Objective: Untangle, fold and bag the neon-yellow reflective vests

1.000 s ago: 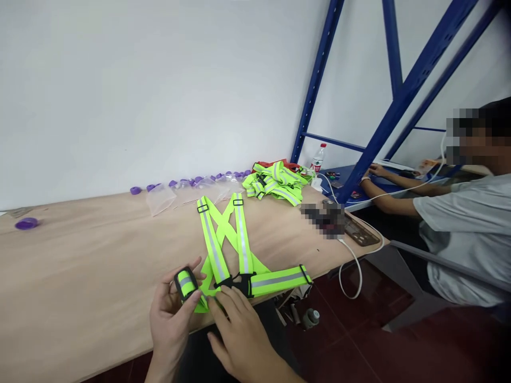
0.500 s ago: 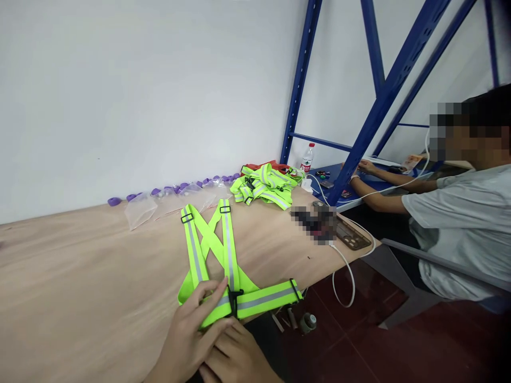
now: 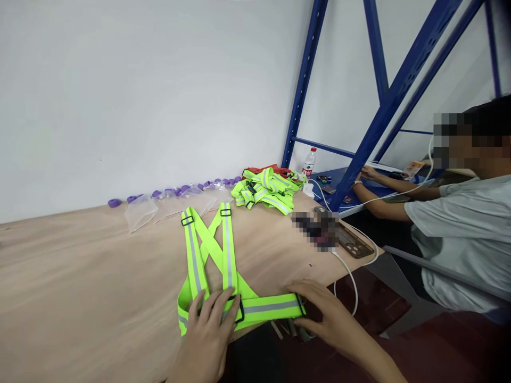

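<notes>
A neon yellow-green reflective vest [image 3: 194,260] made of straps lies on the table, its two shoulder straps crossed by others behind them. Grey stripes run along the straps, and black adjusters sit at their upper ends. My left hand [image 3: 209,327] rests over the waist strap with fingers spread, beside a black buckle [image 3: 240,309] it partly covers. At the strap's right end, my right hand [image 3: 327,314] is curved with thumb and fingers apart, the fingers by the upper edge and the thumb by the lower edge, near a black slider [image 3: 299,305].
Folded yellow-green vests [image 3: 265,189] are heaped at the back, with red fabric behind. Clear plastic bags [image 3: 140,211] and several purple pieces [image 3: 114,203] line the wall. A phone case [image 3: 355,244] and white cable [image 3: 353,284] are near the right edge. A co-worker [image 3: 467,213] sits beyond the blue rack [image 3: 377,111].
My right hand has moved from beside my left hand at the buckle to the strap's right end. My left hand has spread flat over the strap, and the buckle has turned.
</notes>
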The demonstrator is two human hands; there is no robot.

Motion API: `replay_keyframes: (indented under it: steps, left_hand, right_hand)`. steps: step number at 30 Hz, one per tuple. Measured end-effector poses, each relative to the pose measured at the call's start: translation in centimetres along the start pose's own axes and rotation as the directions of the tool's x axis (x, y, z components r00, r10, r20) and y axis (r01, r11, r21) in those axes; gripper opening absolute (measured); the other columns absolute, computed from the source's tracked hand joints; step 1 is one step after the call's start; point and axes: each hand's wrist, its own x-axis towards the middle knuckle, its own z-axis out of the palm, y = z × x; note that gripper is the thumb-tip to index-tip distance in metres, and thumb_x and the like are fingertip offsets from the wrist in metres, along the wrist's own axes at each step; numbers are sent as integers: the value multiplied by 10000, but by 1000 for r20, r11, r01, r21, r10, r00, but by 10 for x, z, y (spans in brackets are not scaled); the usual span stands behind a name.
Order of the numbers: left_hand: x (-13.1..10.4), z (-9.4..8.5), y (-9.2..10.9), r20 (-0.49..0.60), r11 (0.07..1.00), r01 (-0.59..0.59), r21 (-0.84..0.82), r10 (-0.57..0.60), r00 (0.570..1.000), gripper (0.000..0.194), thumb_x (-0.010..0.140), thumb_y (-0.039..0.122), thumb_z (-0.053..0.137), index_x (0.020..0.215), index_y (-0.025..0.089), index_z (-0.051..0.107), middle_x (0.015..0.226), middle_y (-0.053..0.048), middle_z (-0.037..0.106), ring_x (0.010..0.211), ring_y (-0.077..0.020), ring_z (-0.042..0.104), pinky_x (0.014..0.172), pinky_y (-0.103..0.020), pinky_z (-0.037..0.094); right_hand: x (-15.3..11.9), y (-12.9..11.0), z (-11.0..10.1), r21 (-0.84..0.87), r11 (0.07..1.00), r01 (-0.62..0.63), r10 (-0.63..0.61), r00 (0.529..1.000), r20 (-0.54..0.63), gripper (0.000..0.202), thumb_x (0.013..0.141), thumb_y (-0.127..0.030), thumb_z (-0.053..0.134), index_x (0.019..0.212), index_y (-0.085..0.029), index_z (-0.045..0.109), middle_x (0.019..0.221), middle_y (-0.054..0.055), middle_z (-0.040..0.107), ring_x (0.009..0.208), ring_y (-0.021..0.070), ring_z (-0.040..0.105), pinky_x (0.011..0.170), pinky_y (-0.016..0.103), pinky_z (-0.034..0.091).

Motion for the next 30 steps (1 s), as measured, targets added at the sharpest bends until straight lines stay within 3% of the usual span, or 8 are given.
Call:
replay_keyframes:
  steps: [4,9,14,17,21,23,26,30]
  left_hand:
    - [-13,11,18,-34,991,44,127,-41,999,646,783,95,541,1414,236,551,1326,-68,668,1209,-296,580,1180,-528,222]
    - [-29,25,49,-67,965,152,213,-141,988,655,765,98,542,1417,161,550,1470,-144,552,1340,-425,491,1137,-678,252]
    - [-29,30,58,-63,976,167,139,-159,985,684,772,155,589,1452,181,518,1499,-137,522,1332,-407,511,1115,-652,332]
    - [-30,32,56,-116,982,124,144,-108,987,597,809,231,607,1400,160,568,1391,-146,624,1249,-393,582,1059,-622,414]
    - [-37,36,55,-54,990,130,50,-128,990,514,877,336,607,1363,166,612,1192,-148,736,1071,-381,686,876,-509,560]
    - [-37,33,56,17,984,173,-38,-172,985,527,907,369,589,1397,176,586,1217,-156,725,1054,-373,702,823,-452,586]
    - [-34,22,54,65,967,211,-144,-203,977,489,937,345,561,1403,201,584,1162,-130,752,989,-339,736,811,-428,611]
    - [-40,6,37,-51,987,81,-139,-89,995,412,954,198,505,1331,285,647,1007,-40,799,809,-246,777,744,-344,646]
  right_hand:
    - [7,-9,-1,177,983,49,-30,994,-109,530,818,-511,750,1285,-269,680,1222,106,703,1110,264,666,938,362,561]
    - [19,-22,3,379,914,142,-39,963,-266,532,776,-582,762,1202,-266,718,1098,86,698,797,187,666,644,254,568]
    - [44,-70,10,563,784,261,-152,960,-233,570,782,-575,764,1237,-240,686,1076,84,667,887,198,665,723,271,570]
    - [61,-115,22,528,773,351,-335,933,-130,547,812,-522,763,1270,-240,663,1122,71,666,1000,191,656,855,283,549]
    - [81,-155,57,326,829,454,-534,817,219,556,838,-349,779,1353,-228,609,1248,70,652,1139,186,630,993,275,489]
    - [90,-160,76,228,843,488,-539,767,349,562,822,-321,795,1341,-189,623,1232,82,662,1126,201,641,985,274,493]
    - [100,-157,91,177,852,493,-519,747,416,571,794,-348,815,1308,-159,651,1177,79,683,1064,199,667,947,256,510]
    - [106,-151,89,182,845,502,-531,751,393,580,812,-386,787,1317,-139,643,1196,80,693,1092,192,663,974,241,491]
